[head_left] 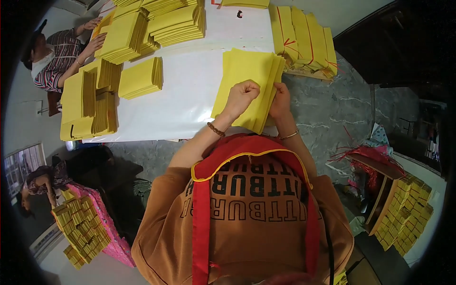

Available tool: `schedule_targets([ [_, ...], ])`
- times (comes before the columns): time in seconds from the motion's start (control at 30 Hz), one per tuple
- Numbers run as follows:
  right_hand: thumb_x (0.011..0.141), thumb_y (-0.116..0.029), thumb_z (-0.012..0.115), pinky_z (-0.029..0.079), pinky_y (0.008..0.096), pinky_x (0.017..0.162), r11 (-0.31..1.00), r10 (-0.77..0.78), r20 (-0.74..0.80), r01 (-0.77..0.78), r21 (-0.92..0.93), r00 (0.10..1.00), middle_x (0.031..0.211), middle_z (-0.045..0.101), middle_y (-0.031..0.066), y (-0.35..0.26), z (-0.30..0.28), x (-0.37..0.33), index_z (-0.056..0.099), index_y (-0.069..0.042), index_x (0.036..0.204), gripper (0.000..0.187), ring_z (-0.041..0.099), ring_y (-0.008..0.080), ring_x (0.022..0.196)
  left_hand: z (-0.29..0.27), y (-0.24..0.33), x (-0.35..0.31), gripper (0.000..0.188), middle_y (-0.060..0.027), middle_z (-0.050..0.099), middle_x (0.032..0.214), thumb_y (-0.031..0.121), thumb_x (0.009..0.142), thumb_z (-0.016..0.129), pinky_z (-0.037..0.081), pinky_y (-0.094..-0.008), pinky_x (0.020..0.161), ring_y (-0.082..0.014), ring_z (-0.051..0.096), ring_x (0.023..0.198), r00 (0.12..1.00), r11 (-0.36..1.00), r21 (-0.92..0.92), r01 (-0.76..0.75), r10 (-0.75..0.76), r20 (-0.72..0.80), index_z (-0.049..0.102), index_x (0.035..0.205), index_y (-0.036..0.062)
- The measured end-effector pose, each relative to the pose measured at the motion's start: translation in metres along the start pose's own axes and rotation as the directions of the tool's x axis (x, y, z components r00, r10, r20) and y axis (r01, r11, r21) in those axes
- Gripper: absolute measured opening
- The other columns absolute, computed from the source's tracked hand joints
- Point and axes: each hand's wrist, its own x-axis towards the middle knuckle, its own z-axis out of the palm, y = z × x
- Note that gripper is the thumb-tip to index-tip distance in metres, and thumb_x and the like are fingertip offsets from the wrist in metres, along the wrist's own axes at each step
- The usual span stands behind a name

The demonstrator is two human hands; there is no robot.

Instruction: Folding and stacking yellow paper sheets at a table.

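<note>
2 hands on a fanned stack of yellow paper sheets (247, 83)
Left hand (241, 96) fisted, pinching the top sheet; right hand (280, 100) grips the stack's edge on the white table (190, 95).

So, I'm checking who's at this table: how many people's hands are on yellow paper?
2. The camera wearer's left hand and right hand grip the fanned yellow sheet stack at centre. A co-worker's hands rest on a yellow pile at upper left. Others may be hidden.

Right hand's fingers (277, 93) hidden behind the yellow paper stack (247, 88).
</note>
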Motion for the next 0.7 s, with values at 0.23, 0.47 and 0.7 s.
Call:
schedule_targets([
  [0.23,0.081,-0.018,0.040,0.043,0.0353,0.085,0.999,-0.002,0.004,0.002,0.044,1.000,0.105,0.057,0.0093,0.002,0.001,-0.002,0.048,-0.002,0.111,0.035,0.056,0.0226,0.094,0.008,-0.014,-0.004,0.011,-0.0018,0.051,0.059,0.014,0.080,0.053,0.039,-0.0243,0.050,-0.0084,0.046,0.052,0.969,0.948,0.286,-0.141,0.192,-0.157,0.054,0.085,0.0042],
  [0.47,0.079,-0.016,0.042,0.044,0.0351,0.083,1.000,0.011,0.023,-0.011,-0.011,1.000,0.102,0.057,0.0101,0.004,0.007,-0.008,0.049,-0.001,0.109,0.034,0.056,0.0222,0.091,0.006,-0.019,-0.006,0.009,-0.0011,0.049,0.058,0.013,0.082,0.052,0.037,-0.0238,0.049,-0.0084,0.044,0.051,0.963,0.965,0.186,-0.182,0.213,-0.165,0.052,0.086,0.0045],
  [0.7,0.078,-0.015,0.041,0.045,0.0345,0.082,1.000,-0.005,-0.009,0.005,-0.013,1.000,0.099,0.057,0.0105,0.005,0.015,-0.013,0.049,0.000,0.108,0.034,0.056,0.0226,0.089,0.006,-0.012,-0.012,0.018,-0.0050,0.048,0.061,0.008,0.082,0.047,0.039,-0.0255,0.052,-0.0126,0.047,0.054,0.969,0.946,0.276,-0.171,0.212,-0.126,0.057,0.096,0.0084],
])
